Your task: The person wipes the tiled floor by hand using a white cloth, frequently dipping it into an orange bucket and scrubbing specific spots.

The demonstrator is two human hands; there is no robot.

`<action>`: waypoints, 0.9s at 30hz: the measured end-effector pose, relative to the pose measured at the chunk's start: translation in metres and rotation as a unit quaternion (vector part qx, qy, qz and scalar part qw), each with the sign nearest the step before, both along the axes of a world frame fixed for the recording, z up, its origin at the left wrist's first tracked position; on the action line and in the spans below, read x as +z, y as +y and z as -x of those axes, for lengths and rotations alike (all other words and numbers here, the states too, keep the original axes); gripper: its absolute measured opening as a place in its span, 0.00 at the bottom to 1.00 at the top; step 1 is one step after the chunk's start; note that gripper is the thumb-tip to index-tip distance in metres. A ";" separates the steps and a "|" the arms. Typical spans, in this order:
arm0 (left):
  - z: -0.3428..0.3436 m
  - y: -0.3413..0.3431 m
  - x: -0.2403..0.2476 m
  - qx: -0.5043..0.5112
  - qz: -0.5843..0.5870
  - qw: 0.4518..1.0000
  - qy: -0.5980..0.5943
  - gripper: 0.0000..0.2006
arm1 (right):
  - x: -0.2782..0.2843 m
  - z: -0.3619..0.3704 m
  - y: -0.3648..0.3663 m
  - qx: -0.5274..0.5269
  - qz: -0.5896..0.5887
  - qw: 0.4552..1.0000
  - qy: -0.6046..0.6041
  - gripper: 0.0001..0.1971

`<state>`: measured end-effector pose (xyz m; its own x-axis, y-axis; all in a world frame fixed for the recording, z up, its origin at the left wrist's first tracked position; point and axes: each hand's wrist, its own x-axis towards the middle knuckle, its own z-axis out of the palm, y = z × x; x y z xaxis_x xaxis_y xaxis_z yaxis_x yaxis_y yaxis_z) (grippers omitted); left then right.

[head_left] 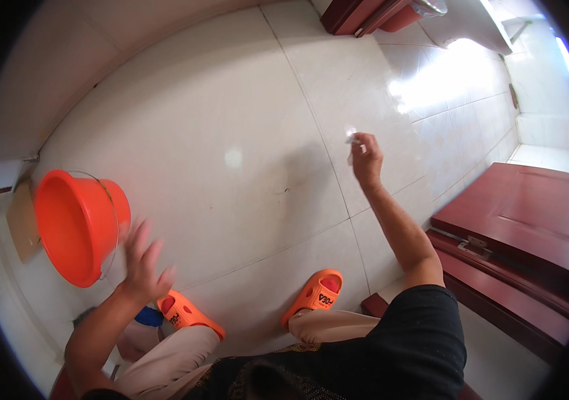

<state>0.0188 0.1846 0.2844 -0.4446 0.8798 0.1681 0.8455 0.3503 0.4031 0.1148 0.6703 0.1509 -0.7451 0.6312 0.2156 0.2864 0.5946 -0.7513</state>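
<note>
My right hand point(367, 159) is stretched out ahead over the tiled floor, its fingers pinched together on a small whitish scrap point(350, 140). The scrap is too small and blurred for me to tell what it is. At the left, my left hand point(142, 263) is raised with its fingers spread and holds nothing. Beside it an orange-red bucket point(116, 200) with a thin wire handle stands by the wall. In this view the left fingertips come close to the bucket's side; I cannot tell whether they touch it.
I stand in orange slippers point(313, 297) on pale floor tiles point(231, 220). A small dark curl of debris point(283, 191) lies mid-floor. To the right is a dark red door point(518, 207) with a metal hinge. Farther off stands a red bin point(401, 19) with a plastic liner.
</note>
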 end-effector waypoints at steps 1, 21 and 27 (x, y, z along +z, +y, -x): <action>0.007 0.027 -0.038 0.047 0.018 0.998 -0.023 0.30 | -0.010 -0.009 0.035 -0.036 -0.064 0.997 -0.001 0.06; 0.126 0.171 -0.227 0.764 0.220 0.607 -0.009 0.35 | -0.097 0.147 0.141 -0.043 -0.288 0.949 -0.123 0.06; 0.128 0.168 -0.225 0.760 0.244 0.603 -0.011 0.37 | -0.099 0.069 -0.053 0.320 -0.355 0.862 -0.171 0.09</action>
